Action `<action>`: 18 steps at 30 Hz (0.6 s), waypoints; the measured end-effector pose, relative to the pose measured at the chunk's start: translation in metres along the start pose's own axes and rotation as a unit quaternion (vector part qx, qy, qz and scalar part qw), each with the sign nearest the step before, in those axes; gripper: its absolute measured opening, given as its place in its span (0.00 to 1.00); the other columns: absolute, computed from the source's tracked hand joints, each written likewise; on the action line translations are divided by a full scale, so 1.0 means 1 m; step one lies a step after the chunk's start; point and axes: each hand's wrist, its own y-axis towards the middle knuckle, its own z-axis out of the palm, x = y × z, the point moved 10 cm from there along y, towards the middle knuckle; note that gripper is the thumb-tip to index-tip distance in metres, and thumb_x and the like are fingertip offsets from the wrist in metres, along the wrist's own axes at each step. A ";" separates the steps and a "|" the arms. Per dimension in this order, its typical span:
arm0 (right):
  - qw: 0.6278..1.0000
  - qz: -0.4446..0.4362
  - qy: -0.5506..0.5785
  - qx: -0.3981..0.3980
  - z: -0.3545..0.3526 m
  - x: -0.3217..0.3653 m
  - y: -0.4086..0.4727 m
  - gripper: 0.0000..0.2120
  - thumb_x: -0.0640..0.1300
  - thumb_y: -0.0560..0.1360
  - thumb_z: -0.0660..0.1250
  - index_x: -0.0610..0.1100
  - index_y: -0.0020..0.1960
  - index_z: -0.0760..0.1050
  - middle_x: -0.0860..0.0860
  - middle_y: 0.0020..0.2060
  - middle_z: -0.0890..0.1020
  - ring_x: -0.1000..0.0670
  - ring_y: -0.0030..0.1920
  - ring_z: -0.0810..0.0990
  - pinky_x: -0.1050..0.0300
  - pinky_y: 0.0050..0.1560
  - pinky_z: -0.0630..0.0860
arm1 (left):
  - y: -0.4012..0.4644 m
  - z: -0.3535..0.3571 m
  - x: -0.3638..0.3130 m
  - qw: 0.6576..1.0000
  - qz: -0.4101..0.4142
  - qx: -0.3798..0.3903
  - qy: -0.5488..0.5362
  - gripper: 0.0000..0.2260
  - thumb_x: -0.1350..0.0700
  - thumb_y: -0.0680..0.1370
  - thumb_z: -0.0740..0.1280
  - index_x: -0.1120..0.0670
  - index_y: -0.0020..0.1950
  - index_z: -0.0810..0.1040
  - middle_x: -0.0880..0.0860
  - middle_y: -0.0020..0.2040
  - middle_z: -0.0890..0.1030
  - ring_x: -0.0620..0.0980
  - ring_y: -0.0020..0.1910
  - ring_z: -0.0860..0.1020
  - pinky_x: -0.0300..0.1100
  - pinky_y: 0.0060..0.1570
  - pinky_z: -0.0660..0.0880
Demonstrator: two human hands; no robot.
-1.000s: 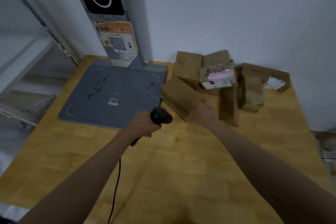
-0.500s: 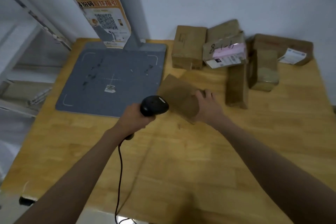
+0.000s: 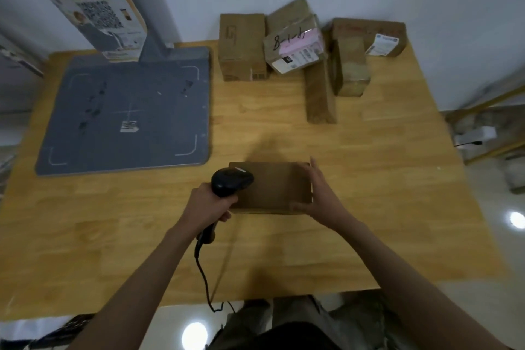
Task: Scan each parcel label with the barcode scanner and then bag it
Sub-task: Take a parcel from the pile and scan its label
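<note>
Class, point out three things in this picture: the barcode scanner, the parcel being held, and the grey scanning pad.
barcode scanner (image 3: pixel 231 183): head view, on its black head.
held parcel (image 3: pixel 274 187): head view, middle of its brown top face.
grey pad (image 3: pixel 127 111): head view, near its centre cross mark.

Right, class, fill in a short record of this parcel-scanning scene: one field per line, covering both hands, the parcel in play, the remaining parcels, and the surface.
left hand: grips the black barcode scanner, head over the parcel's left end
right hand: holds the right end of the brown parcel
parcel label: none visible on the upward face
scanner cable: trails off the table's near edge
remaining parcels: pile of boxes at the back, against the wall
grey pad: back left, with an upright stand
surface: wooden table
</note>
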 end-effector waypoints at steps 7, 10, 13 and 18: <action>0.972 0.148 0.170 -0.073 -0.008 -0.027 -0.005 0.39 0.43 0.78 0.70 0.55 0.81 0.53 0.46 0.70 0.72 0.42 0.65 0.75 0.43 0.59 0.79 | 0.003 -0.004 -0.009 0.999 0.029 -0.026 0.001 0.06 0.57 0.75 0.71 0.59 0.45 0.82 0.56 0.32 0.84 0.49 0.31 0.84 0.37 0.33 0.77; 0.970 0.115 0.191 -0.099 -0.019 -0.020 -0.007 0.40 0.33 0.77 0.67 0.58 0.80 0.54 0.49 0.70 0.69 0.48 0.56 0.78 0.61 0.38 0.79 | 0.003 -0.007 -0.012 0.998 0.060 -0.033 -0.001 0.06 0.55 0.76 0.72 0.57 0.46 0.82 0.54 0.33 0.85 0.45 0.31 0.83 0.34 0.35 0.77; 0.965 0.075 0.223 -0.112 -0.021 -0.016 -0.009 0.37 0.33 0.78 0.67 0.60 0.77 0.57 0.50 0.71 0.68 0.47 0.61 0.75 0.61 0.40 0.78 | 0.005 -0.005 -0.015 0.995 0.094 -0.031 0.006 0.03 0.54 0.76 0.73 0.51 0.46 0.81 0.51 0.33 0.85 0.42 0.33 0.83 0.40 0.42 0.80; 0.949 0.078 0.276 -0.132 -0.010 -0.013 -0.016 0.22 0.53 0.79 0.67 0.55 0.69 0.62 0.50 0.67 0.72 0.46 0.62 0.77 0.51 0.50 0.82 | 0.004 -0.009 0.001 0.997 0.076 -0.020 0.005 0.04 0.55 0.76 0.73 0.49 0.44 0.79 0.51 0.32 0.85 0.45 0.33 0.84 0.45 0.45 0.82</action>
